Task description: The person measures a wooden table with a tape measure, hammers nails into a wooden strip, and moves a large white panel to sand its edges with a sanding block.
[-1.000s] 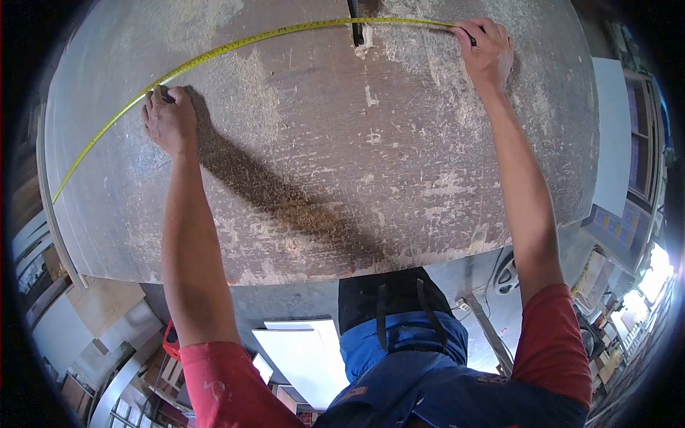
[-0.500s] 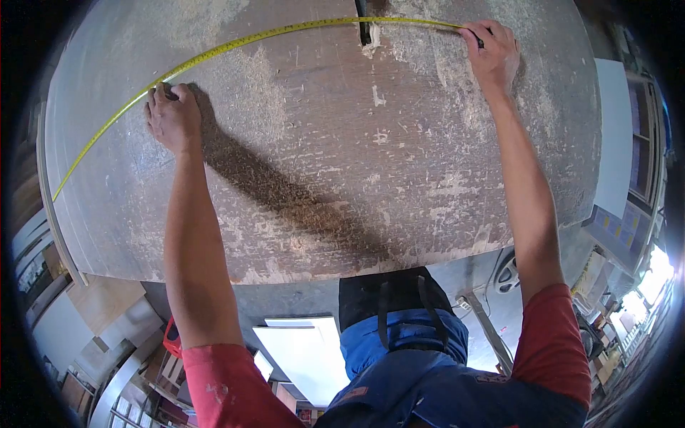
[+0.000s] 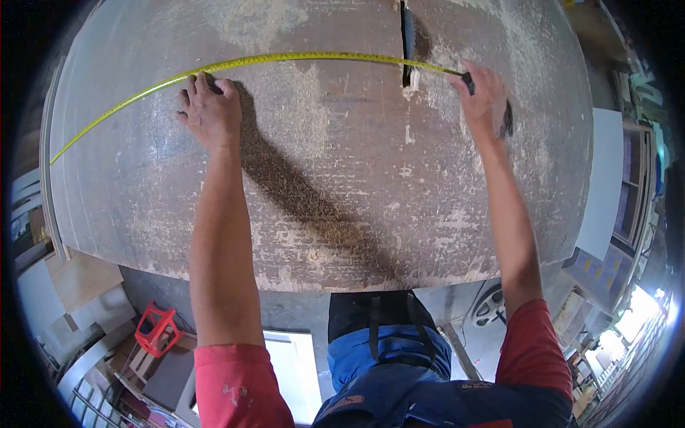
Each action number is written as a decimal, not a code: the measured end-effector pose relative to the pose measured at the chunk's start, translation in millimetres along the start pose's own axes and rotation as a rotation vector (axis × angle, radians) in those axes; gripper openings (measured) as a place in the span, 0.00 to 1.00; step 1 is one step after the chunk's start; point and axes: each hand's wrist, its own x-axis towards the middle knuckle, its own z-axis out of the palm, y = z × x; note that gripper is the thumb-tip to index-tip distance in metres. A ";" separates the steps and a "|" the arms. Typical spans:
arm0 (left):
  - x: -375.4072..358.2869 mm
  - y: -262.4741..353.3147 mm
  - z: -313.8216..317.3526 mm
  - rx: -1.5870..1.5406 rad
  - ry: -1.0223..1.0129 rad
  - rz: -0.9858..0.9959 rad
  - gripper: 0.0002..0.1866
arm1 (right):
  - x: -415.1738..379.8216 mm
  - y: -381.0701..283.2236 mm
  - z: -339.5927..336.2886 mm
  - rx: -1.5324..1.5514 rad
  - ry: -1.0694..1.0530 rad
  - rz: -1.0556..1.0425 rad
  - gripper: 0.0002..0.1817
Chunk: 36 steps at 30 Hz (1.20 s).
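Note:
A yellow tape measure [image 3: 300, 58] stretches in an arc across a worn, dusty saw table [image 3: 342, 207]. My left hand [image 3: 208, 110] presses its fingertips on the tape near the left part. At the right end my right hand [image 3: 481, 96] grips the tape's dark case. The tape passes over a saw blade [image 3: 408, 32] that stands in a slot at the far middle, just left of my right hand.
Sawdust lies over the far part of the table. A fence rail [image 3: 48, 178] runs along the left edge. On the floor below are a red stool [image 3: 158, 329], white boards [image 3: 292, 364] and wood offcuts. Shelves and panels stand at the right.
The view has shifted, so the table appears lower. My left hand slid right along the tape and now lies flatter, fingers spread. My right hand keeps hold of the case.

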 end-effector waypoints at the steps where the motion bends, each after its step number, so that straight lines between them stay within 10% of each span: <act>1: 0.3 -0.2 0.5 0.005 0.004 0.010 0.23 | 5.3 -9.9 2.2 -0.001 0.006 -0.008 0.21; 34: 5.2 -1.8 -16.1 -0.063 0.122 -0.057 0.14 | 28.0 -80.4 27.4 -0.014 -0.002 -0.106 0.14; 36: 4.0 1.7 -16.6 -0.146 -0.106 -0.148 0.22 | 26.6 -85.1 21.5 -0.013 0.000 -0.129 0.15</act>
